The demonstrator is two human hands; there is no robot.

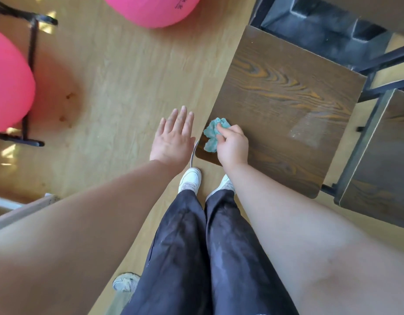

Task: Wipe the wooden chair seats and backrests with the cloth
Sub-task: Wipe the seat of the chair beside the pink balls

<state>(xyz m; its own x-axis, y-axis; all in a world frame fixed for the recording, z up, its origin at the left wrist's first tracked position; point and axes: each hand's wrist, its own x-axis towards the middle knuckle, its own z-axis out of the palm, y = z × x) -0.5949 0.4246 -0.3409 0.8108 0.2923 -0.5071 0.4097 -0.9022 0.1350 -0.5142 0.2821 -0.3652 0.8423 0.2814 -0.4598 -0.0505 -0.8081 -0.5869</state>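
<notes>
The cloth (212,135) is pinched by the right hand (232,145) at the seat (287,105)'s near left corner. Unwiped wood lies beyond, toward the far right. The left hand (173,137) is held flat, empty, off the seat.

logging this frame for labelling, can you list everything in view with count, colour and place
cloth: one, teal, crumpled on the near left corner of the chair seat
chair seat: one, dark brown wood grain, centre right, with a pale dusty patch
second seat: one, dark brown, right edge, partly cut off
chair frames: count unclear, black metal, upper right
balls: two, pink, top centre and left edge
rack: one, black metal, by the left ball
floor: one, light wood
extra shoe: one, grey-white, bottom, beside the trouser leg
trousers: one pair, dark, bottom centre
worn shoes: two, white, by the seat corner
left hand: one, fingers straight, over the floor beside the seat
right hand: one, grips the cloth
</notes>
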